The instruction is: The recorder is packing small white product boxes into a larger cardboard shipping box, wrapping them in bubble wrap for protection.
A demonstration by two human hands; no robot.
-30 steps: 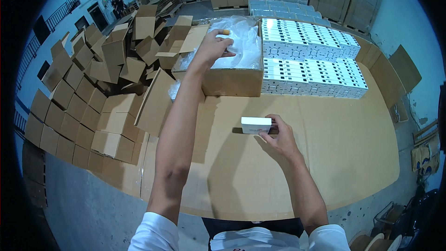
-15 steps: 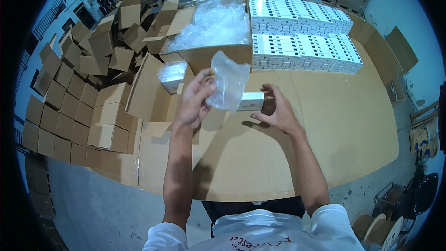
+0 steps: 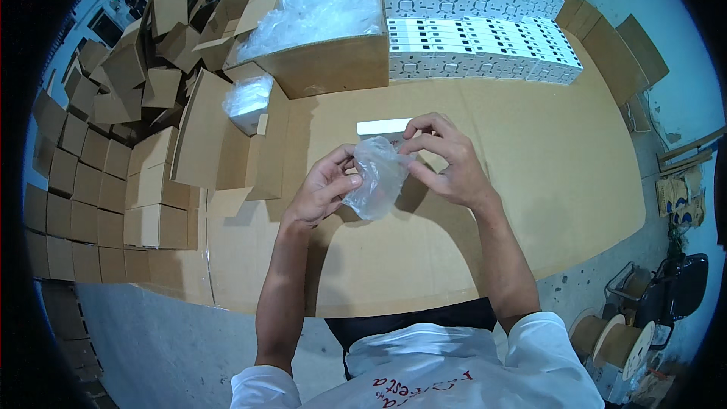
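Left hand point(image 3: 324, 188): we pinch the clear plastic bag point(image 3: 376, 177).
Right hand point(image 3: 441, 157): we grip the bag's top edge and the white box point(image 3: 384, 127).
Table point(image 3: 530, 151): beneath both hands.

White box rows point(image 3: 477, 26) far right, brown cartons point(image 3: 98, 151) left, perhaps flat-packed

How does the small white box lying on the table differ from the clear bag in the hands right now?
The white box is stiff, opaque and flat-sided; the clear plastic bag is soft, see-through and crumpled. The box lies on the cardboard-covered table, just beyond the fingers, while the bag is held up between the left hand and right hand. The box looks long and narrow; the bag looks wider and shapeless. Both are small and sit close together.
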